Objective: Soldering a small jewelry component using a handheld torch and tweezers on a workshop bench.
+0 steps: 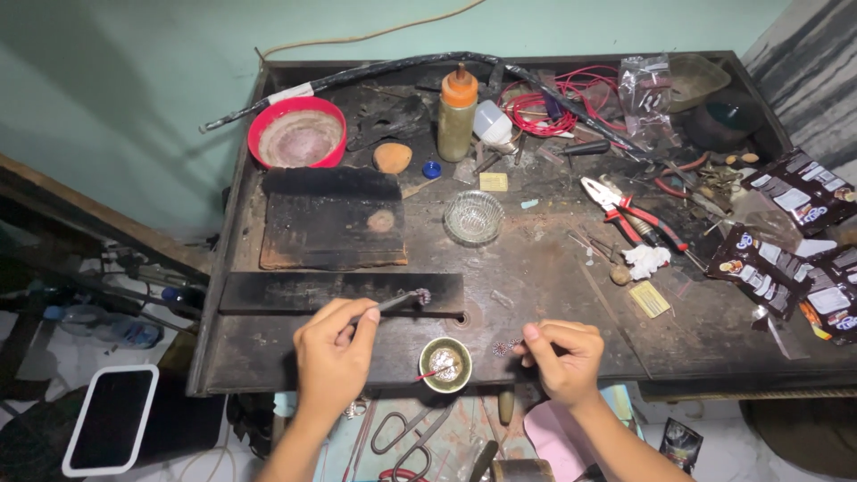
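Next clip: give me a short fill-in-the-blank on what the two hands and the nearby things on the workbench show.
1. The left hand holds tweezers whose tip grips a small sparkling ____.
2. The small brass bowl sits ____ the two hands.
3. The right hand pinches a tiny piece just to the ____ of the brass bowl.
4. The plastic bowl at the bench's far left is ____ in colour.

Missing words: piece; between; right; red

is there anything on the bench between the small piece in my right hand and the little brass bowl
Nothing visible. The right hand pinches a small sparkly piece just right of the brass bowl; only bare dark benchtop lies between them. The left hand holds its tool farther up-left.
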